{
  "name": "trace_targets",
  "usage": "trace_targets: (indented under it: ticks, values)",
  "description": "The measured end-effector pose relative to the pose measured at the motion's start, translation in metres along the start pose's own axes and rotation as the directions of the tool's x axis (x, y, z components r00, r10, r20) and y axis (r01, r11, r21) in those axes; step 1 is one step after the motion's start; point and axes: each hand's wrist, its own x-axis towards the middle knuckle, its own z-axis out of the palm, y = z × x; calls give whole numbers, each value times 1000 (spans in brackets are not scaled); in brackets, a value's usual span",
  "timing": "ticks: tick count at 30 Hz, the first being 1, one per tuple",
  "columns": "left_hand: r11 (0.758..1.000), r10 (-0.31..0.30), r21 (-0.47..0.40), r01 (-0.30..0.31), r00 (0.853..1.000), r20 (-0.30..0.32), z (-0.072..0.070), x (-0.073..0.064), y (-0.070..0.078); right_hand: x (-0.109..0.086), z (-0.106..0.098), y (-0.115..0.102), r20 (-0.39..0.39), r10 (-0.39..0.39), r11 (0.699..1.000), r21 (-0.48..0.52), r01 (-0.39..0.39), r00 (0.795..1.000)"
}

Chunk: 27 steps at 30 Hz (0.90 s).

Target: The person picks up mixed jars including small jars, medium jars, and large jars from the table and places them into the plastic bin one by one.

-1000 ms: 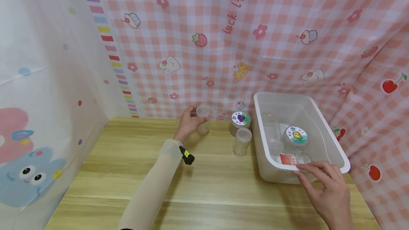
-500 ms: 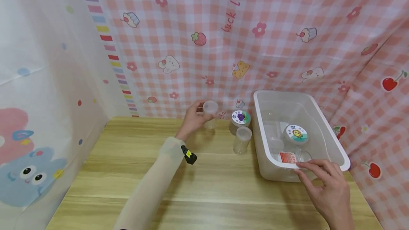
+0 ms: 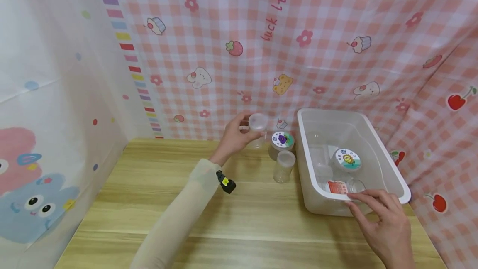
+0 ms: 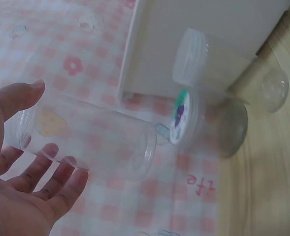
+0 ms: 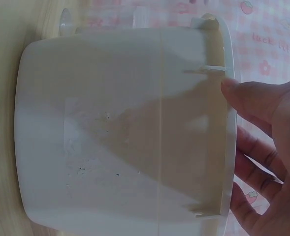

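My left hand (image 3: 236, 138) grips a clear plastic jar (image 3: 258, 124) with a frosted lid, thumb on one side and fingers on the other. In the left wrist view the jar (image 4: 100, 132) sits lid end toward the palm, in front of the checked cloth. Just right of it stands a wider jar (image 3: 282, 142) with a purple-flower lid. In front of that is a second clear jar (image 3: 284, 171). My right hand (image 3: 386, 223) pinches the near rim of a white plastic bin (image 3: 307, 169), thumb under the rim and fingers over it.
Inside the bin are a jar with a sunflower lid (image 3: 347, 161), a jar with a red label (image 3: 336, 187) lying down, and other clear containers. A pink checked cloth (image 3: 224, 74) hangs behind the wooden table (image 3: 239, 227); a cartoon-print sheet (image 3: 56, 74) hangs at left.
My left hand has carried the clear jar right and slightly up, toward the purple-flower jar. My right hand has stayed on the bin's rim.
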Motion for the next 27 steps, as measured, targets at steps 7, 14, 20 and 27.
trace_targets:
  ticks: [7,14,20,27]
  values:
    - [998,45,-35,-44,998,53,8,-2,24,0,-1,0,11,1,1000,-5,-1,1000]
    - [996,83,-42,-79,992,98,21,-1,45,2,-4,-3,49,20,999,-37,-18,999]
    - [991,128,-52,-122,983,133,35,1,65,1,-3,-2,44,17,999,-30,-16,999]
    - [992,114,-80,-101,977,179,50,0,85,-1,-1,0,6,-6,1000,-4,6,1000]
